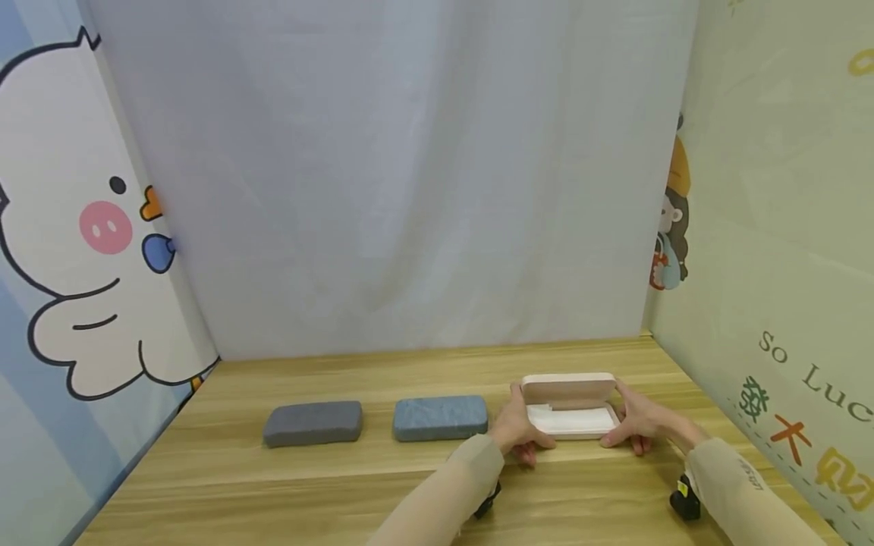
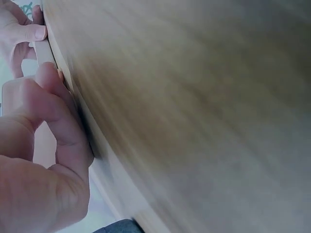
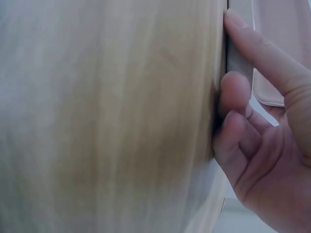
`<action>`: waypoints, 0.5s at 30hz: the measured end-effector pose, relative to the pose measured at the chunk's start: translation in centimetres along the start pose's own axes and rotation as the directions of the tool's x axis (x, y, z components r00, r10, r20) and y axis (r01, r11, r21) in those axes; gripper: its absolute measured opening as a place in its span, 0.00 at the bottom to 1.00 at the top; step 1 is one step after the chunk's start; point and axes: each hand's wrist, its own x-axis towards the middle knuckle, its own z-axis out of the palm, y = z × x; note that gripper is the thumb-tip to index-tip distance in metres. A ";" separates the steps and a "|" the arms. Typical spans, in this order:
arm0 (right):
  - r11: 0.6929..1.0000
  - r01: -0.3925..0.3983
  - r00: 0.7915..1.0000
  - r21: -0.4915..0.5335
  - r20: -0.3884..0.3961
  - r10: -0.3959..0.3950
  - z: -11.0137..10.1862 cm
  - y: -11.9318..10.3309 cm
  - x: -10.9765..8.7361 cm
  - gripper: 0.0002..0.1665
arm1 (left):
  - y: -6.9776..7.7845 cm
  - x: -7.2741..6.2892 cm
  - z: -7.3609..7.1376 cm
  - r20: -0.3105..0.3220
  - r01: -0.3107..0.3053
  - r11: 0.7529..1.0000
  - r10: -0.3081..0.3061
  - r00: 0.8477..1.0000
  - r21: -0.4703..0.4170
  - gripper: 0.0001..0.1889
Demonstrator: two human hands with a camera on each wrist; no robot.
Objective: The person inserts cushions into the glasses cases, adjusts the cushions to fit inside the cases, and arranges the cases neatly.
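An opened pale pink glasses case [image 1: 570, 435] sits on the table at the right, its lid raised at the back. Inside it lies a folded white cloth [image 1: 576, 421]. My left hand [image 1: 517, 426] grips the case's left end, thumb at the front corner and forefinger up by the lid. At the opposite end my right hand [image 1: 640, 422] holds it the same way, its thumb along the front edge. In the right wrist view the thumb [image 3: 265, 53] lies against the case's side, with other fingers curled low by the table.
A closed blue glasses case [image 1: 440, 418] lies just left of my left hand. Farther left is a closed grey glasses case [image 1: 312, 423]. A pale curtain [image 1: 410, 189] hangs behind the wooden table [image 1: 273, 493], and a printed panel [image 1: 771, 265] borders the right side.
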 end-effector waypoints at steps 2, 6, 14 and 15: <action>1.000 0.008 1.000 0.004 -0.001 -0.008 0.0 0.1 0.0 0.65 | -0.1 0.1 0.0 0.007 0.008 1.000 -0.008 1.000 -0.007 0.63; 1.000 -0.001 1.000 0.013 -0.006 0.001 0.1 0.1 0.0 0.68 | -0.2 0.1 -0.1 0.013 0.008 1.000 -0.007 1.000 -0.008 0.59; 0.999 0.009 1.000 0.049 -0.005 -0.009 0.2 0.1 0.0 0.66 | -0.1 0.1 -0.2 0.008 0.007 1.000 -0.007 1.000 0.001 0.55; 0.999 0.013 1.000 0.052 -0.004 -0.012 0.2 0.1 0.0 0.65 | -0.1 0.1 -0.2 0.007 0.008 1.000 -0.008 1.000 0.001 0.55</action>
